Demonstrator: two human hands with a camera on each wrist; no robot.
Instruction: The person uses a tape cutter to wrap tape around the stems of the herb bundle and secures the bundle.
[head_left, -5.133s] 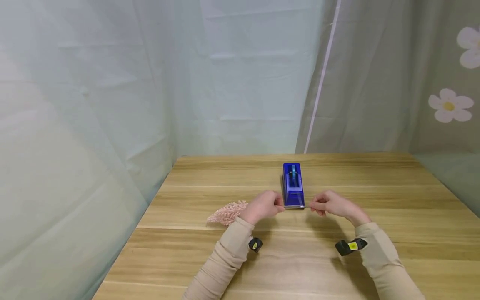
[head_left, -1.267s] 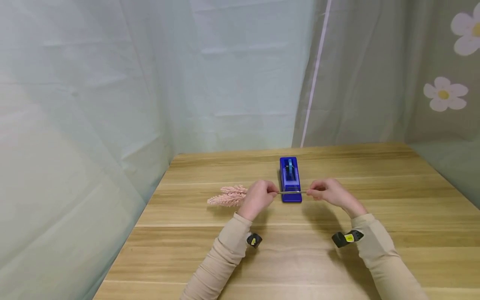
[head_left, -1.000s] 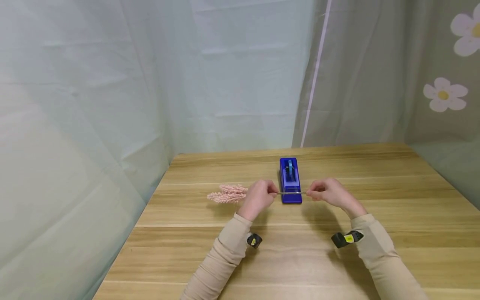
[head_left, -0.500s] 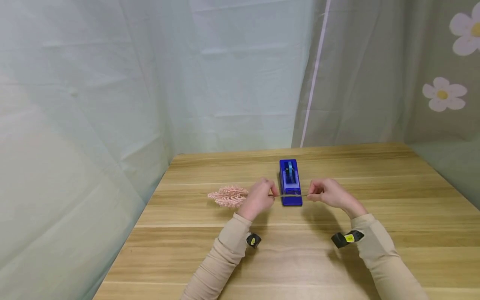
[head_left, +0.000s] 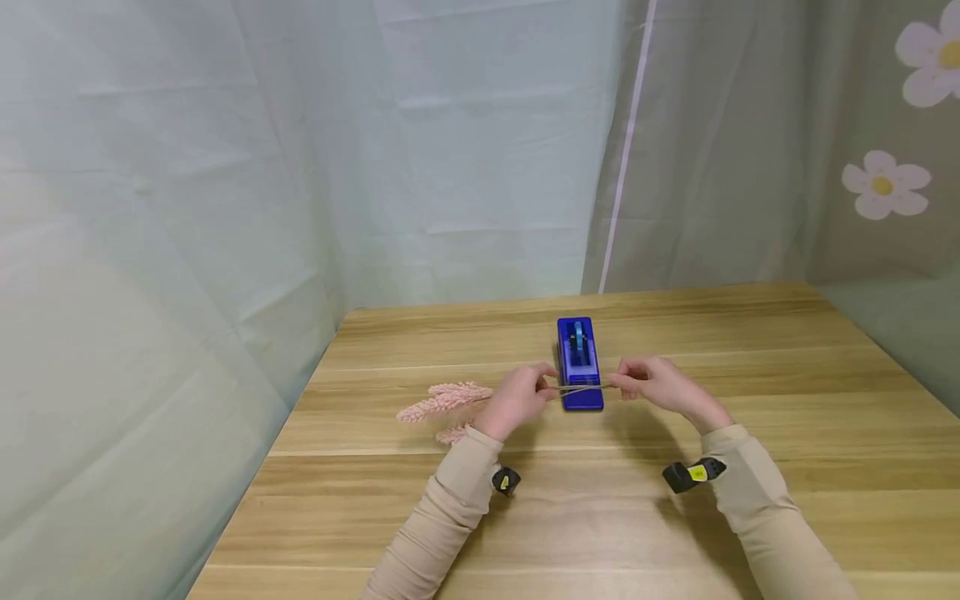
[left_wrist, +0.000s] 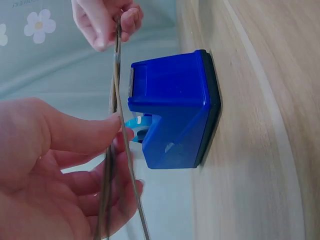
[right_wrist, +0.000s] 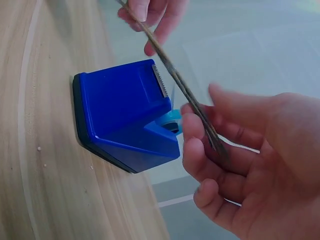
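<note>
You hold the stems (head_left: pixel 581 389) level between both hands, just above the near end of the blue dispenser (head_left: pixel 578 360), which stands on the table (head_left: pixel 787 417) near its middle. Your left hand (head_left: pixel 517 402) pinches the stems to the left of the dispenser, thumb and fingers closed on them; the pink plumes (head_left: pixel 442 404) trail out further left, over the table. Your right hand (head_left: pixel 656 385) pinches the bare ends to the right of the dispenser. The hands are apart, with the dispenser between them. In the right wrist view the stems (right_wrist: pixel 185 92) pass just beside the serrated cutter (right_wrist: pixel 160 80); whether they touch it cannot be told. The step in hand appears to be binding the stems with tape at the dispenser. The tape itself is too faint to confirm. The next move probably calls for keeping both pinches firm and the stems parallel, and for steady contact at the cutter edge so the stems do not spread.
</note>
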